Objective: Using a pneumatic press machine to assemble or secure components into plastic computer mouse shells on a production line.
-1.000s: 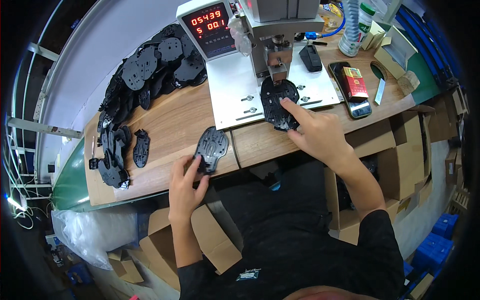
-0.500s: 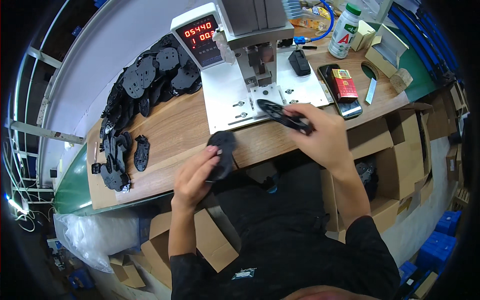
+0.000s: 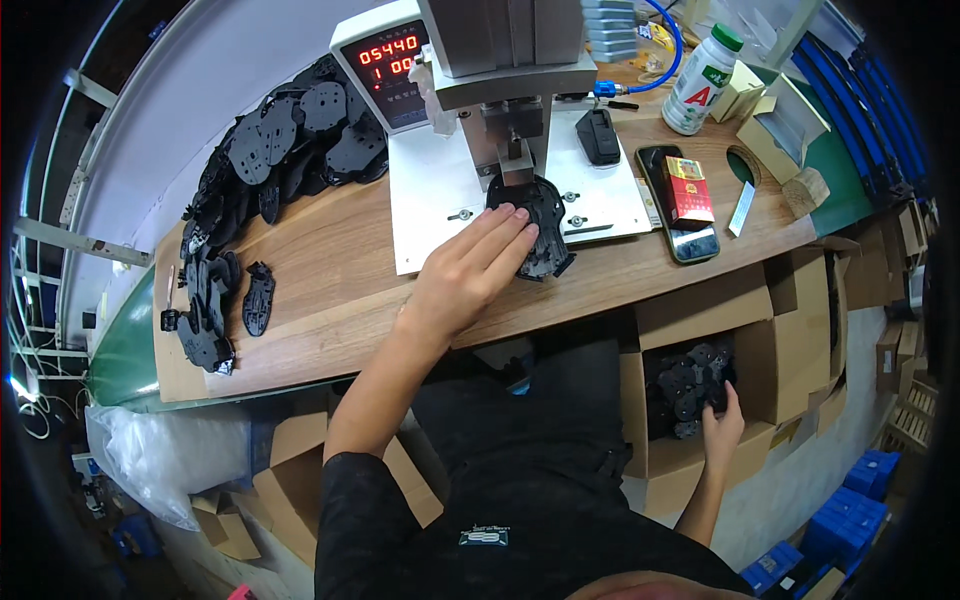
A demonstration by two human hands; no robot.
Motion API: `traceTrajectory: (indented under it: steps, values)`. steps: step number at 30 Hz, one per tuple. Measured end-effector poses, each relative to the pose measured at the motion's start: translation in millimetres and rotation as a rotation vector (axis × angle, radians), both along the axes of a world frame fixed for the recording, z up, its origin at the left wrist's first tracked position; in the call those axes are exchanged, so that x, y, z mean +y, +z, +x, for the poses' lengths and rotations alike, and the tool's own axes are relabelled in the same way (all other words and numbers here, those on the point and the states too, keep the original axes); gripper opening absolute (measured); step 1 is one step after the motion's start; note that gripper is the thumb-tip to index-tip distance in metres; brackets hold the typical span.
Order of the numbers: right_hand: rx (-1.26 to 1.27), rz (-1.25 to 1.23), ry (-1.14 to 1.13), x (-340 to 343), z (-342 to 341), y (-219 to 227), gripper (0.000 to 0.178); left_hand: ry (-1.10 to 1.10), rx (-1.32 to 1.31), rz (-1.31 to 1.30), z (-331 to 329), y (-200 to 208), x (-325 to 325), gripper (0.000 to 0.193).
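A black plastic plate-like part (image 3: 545, 225) lies on the press's white base, its far end beneath the press head (image 3: 515, 165). My left hand (image 3: 470, 265) rests on its left side with fingers stretched out flat. Down at the right, my right hand (image 3: 722, 420) reaches into an open cardboard box (image 3: 700, 310). Its thumb and fingers are apart beside a heap of small black parts (image 3: 692, 380); nothing shows gripped between them. A large pile of black plates (image 3: 290, 140) sits at the left of the press, with a single narrow black part (image 3: 258, 300) lying nearer to me.
Beside the press stands a control box with a red digital display (image 3: 385, 65). A phone (image 3: 690, 240), a red packet (image 3: 690, 190), a white bottle with green cap (image 3: 702, 80) and a black block (image 3: 598, 137) are on the right. A blue air hose (image 3: 665, 65) curves behind.
My left hand has moved up and right, bringing its black part onto the press base. My right hand has gone from the press down into the box, and the black part it held has left it.
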State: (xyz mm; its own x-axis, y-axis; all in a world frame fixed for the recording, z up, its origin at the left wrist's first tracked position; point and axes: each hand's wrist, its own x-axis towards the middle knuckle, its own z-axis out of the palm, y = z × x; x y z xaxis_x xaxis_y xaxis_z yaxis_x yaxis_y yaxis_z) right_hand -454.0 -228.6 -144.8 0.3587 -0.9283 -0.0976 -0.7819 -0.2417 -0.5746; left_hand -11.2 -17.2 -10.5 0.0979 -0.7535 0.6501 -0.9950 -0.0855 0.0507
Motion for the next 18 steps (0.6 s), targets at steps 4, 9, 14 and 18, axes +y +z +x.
traceTrajectory:
  steps: [4, 9, 14, 18]
  values:
    - [-0.088, -0.049, 0.2, -9, 42, 4, 0.044, 0.042, -0.005, 0.052, -4, -2, -2, 0.037]
    - [-0.62, -0.091, 0.62, 16, 180, 82, 0.039, -0.042, 0.029, 0.035, 7, -8, 2, 0.045]
    - [-0.627, -0.325, 1.013, 40, 279, 144, 0.053, -0.055, -0.006, 0.022, 7, -5, 2, 0.03]
    - [-0.387, -0.496, 1.157, 54, 310, 142, 0.07, 0.017, 0.028, -0.05, 1, -10, 5, 0.03]
